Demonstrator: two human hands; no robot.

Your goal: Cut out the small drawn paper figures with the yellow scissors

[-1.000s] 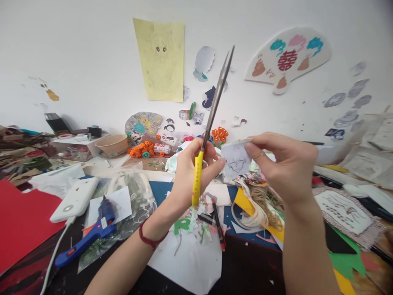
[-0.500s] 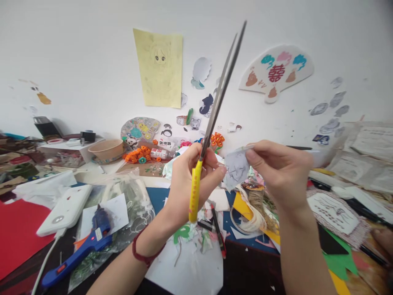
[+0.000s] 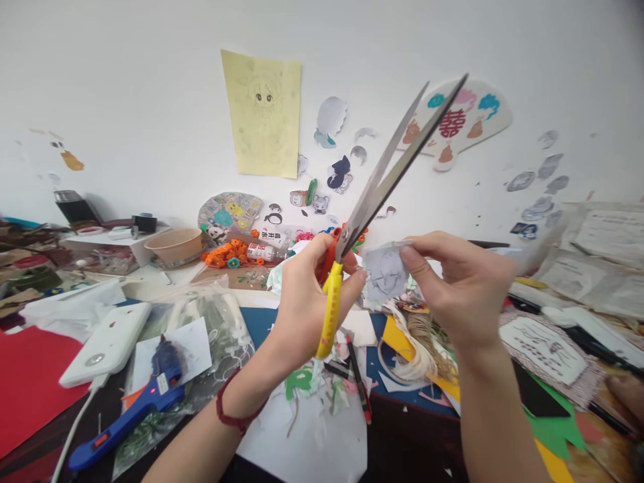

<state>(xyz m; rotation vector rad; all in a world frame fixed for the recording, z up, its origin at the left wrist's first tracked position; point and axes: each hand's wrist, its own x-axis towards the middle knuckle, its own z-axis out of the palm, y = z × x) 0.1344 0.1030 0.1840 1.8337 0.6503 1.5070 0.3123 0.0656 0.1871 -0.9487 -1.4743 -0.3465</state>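
Note:
My left hand (image 3: 306,295) is closed around a pair of scissors (image 3: 375,191) with one yellow and one orange handle. Their long blades stand slightly apart and slant up to the right. Between thumb and fingers, my right hand (image 3: 455,288) pinches a small paper cutout (image 3: 385,274) with a line drawing on it. The paper hangs just right of my left fingertips; whether they touch it I cannot tell. Below the hands, paper scraps (image 3: 302,382) and a red-and-black pen (image 3: 358,379) lie on a white sheet (image 3: 306,446).
At the left are a blue glue gun (image 3: 151,396), a white corded device (image 3: 105,345) and red paper (image 3: 35,382). A beige bowl (image 3: 174,246) stands further back. Cord coils (image 3: 415,349) and green paper (image 3: 556,429) lie at the right. Drawings hang on the wall, among them a yellow sheet (image 3: 261,121).
The scissors have tilted to the right in my left hand, and their blades have spread a little. The paper has turned slightly to face me more; my right hand has barely moved.

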